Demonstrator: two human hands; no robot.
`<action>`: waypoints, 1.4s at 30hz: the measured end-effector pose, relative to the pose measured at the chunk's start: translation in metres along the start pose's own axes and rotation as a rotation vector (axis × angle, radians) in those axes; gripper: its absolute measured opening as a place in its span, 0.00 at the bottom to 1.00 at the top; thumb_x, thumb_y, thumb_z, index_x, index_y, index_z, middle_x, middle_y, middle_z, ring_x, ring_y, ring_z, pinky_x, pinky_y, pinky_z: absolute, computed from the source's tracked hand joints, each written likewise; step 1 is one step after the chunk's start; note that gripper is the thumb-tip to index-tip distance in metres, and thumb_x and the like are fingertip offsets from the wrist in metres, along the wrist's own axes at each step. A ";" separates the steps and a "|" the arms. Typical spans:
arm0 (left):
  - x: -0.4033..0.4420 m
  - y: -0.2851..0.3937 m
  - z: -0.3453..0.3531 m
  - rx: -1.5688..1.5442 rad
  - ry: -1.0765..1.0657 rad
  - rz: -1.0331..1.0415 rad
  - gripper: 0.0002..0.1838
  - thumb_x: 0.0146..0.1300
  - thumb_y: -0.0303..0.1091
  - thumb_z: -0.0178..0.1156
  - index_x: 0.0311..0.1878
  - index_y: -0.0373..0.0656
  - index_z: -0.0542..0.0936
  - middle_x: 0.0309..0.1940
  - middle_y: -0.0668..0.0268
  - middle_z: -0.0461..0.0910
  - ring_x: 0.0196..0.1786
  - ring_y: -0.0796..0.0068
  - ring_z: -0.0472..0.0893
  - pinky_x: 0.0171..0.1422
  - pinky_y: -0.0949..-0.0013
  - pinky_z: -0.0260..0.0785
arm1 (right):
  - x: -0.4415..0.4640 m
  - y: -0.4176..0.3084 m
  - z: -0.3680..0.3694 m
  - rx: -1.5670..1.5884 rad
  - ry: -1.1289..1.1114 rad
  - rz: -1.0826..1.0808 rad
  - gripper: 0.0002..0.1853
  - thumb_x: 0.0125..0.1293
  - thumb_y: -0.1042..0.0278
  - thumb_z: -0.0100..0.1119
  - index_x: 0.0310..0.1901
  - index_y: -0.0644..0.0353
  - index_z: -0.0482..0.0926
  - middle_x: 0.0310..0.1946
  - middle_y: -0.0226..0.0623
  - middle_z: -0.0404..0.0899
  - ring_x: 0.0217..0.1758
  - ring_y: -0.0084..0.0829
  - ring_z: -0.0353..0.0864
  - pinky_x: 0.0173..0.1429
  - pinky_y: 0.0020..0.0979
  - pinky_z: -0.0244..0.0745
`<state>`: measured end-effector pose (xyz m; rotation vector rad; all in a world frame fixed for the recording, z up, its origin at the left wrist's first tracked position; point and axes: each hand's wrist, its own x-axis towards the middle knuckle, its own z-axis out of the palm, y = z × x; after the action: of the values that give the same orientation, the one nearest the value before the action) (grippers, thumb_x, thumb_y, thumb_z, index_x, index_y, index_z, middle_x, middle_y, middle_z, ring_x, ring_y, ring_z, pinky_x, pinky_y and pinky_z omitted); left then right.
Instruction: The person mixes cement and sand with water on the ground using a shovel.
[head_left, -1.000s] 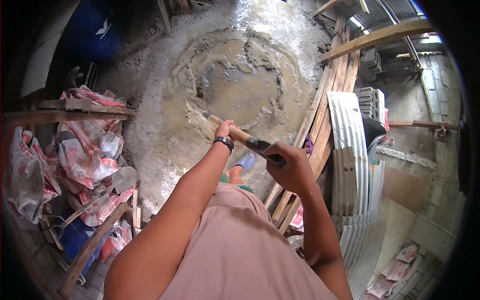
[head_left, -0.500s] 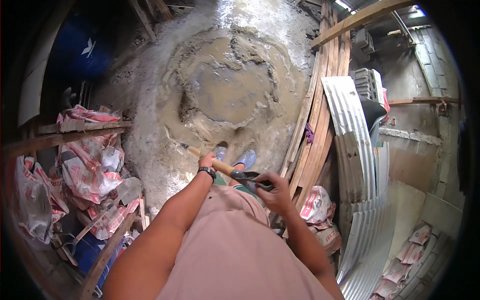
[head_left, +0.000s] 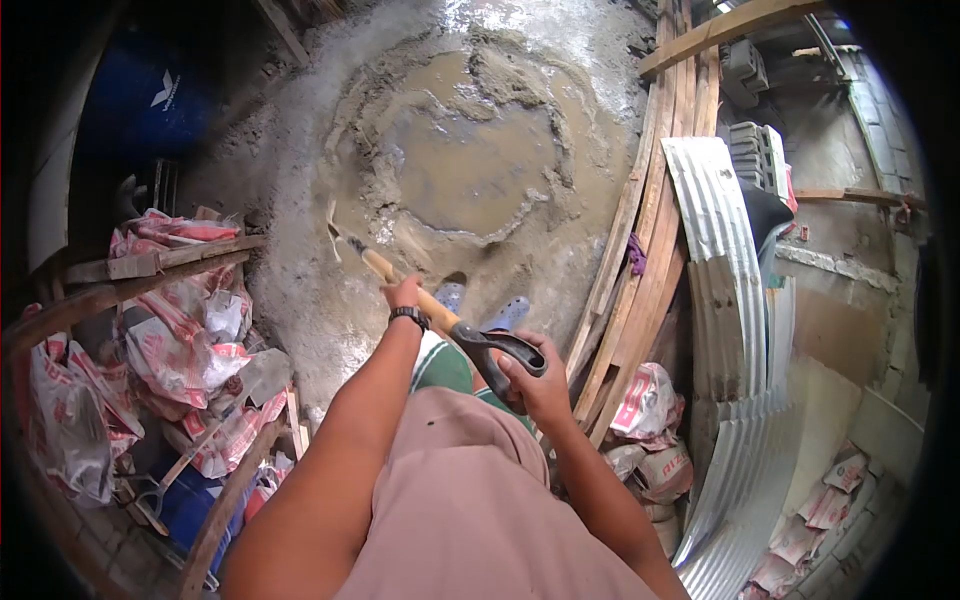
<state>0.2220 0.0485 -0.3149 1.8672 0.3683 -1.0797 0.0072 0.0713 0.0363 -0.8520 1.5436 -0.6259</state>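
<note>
My left hand (head_left: 404, 293), with a watch at the wrist, is wrapped round the wooden shaft of a shovel (head_left: 436, 310). My right hand (head_left: 535, 380) grips the black handle at the shaft's near end. The far end of the shovel points up and left to the wet floor, and its blade is seen edge-on beside the ring of mortar. Beyond my feet, a raised ring of wet mortar (head_left: 385, 190) surrounds a pool of grey-brown water (head_left: 470, 165).
Long planks (head_left: 640, 250) and corrugated metal sheets (head_left: 722, 215) lie on the right. Crumpled cement bags (head_left: 170, 345) and a wooden beam (head_left: 130, 285) are on the left. A blue drum (head_left: 150, 95) stands at the upper left. Filled bags (head_left: 650, 410) sit at lower right.
The shovel and both my hands have come back nearer my body, and the shaft has shifted left. Both blue clogs now show, where one showed at first. My hands have kept hold throughout.
</note>
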 end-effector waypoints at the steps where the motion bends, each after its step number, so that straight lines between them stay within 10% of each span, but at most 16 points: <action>1: 0.010 0.013 0.012 0.003 0.019 0.073 0.25 0.46 0.24 0.66 0.48 0.28 0.69 0.36 0.51 0.78 0.26 0.59 0.80 0.28 0.59 0.77 | 0.009 -0.006 0.004 0.098 -0.059 0.185 0.19 0.62 0.59 0.73 0.46 0.63 0.78 0.31 0.31 0.79 0.25 0.23 0.76 0.32 0.27 0.74; 6: 0.055 0.135 0.062 0.356 -0.148 0.319 0.39 0.45 0.27 0.69 0.60 0.22 0.62 0.51 0.39 0.77 0.46 0.54 0.82 0.51 0.55 0.78 | 0.080 0.028 0.051 0.565 -0.145 0.374 0.34 0.64 0.29 0.60 0.35 0.61 0.75 0.21 0.31 0.74 0.20 0.26 0.74 0.27 0.28 0.71; 10: 0.091 0.203 0.120 0.331 -0.326 0.548 0.49 0.48 0.26 0.67 0.75 0.35 0.55 0.41 0.50 0.80 0.27 0.60 0.82 0.31 0.59 0.78 | 0.164 0.023 0.117 0.950 -0.186 0.493 0.26 0.70 0.39 0.55 0.29 0.56 0.68 0.19 0.32 0.68 0.23 0.34 0.72 0.38 0.39 0.75; 13: 0.128 0.228 0.154 0.498 -0.411 0.458 0.54 0.51 0.27 0.66 0.80 0.45 0.48 0.44 0.49 0.81 0.27 0.60 0.83 0.34 0.58 0.79 | 0.217 0.024 0.165 1.029 -0.147 0.486 0.22 0.71 0.46 0.55 0.27 0.55 0.66 0.19 0.34 0.67 0.26 0.38 0.72 0.43 0.45 0.75; 20: 0.177 0.147 0.154 0.769 -0.372 0.518 0.55 0.53 0.28 0.64 0.81 0.45 0.42 0.55 0.47 0.78 0.45 0.62 0.82 0.42 0.57 0.78 | 0.213 0.059 0.149 1.066 0.089 0.625 0.16 0.70 0.55 0.60 0.32 0.56 0.69 0.22 0.31 0.65 0.23 0.31 0.69 0.32 0.39 0.73; 42: -0.046 0.024 0.027 0.102 -0.436 -0.030 0.54 0.52 0.23 0.64 0.77 0.59 0.43 0.37 0.58 0.75 0.29 0.64 0.79 0.29 0.58 0.78 | 0.024 0.009 0.011 0.432 0.045 0.443 0.15 0.68 0.57 0.62 0.27 0.57 0.75 0.18 0.29 0.70 0.20 0.24 0.69 0.26 0.29 0.66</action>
<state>0.1966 0.0217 -0.2694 1.6566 0.0888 -1.5083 0.0158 0.0583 0.0129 -0.1613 1.4963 -0.6189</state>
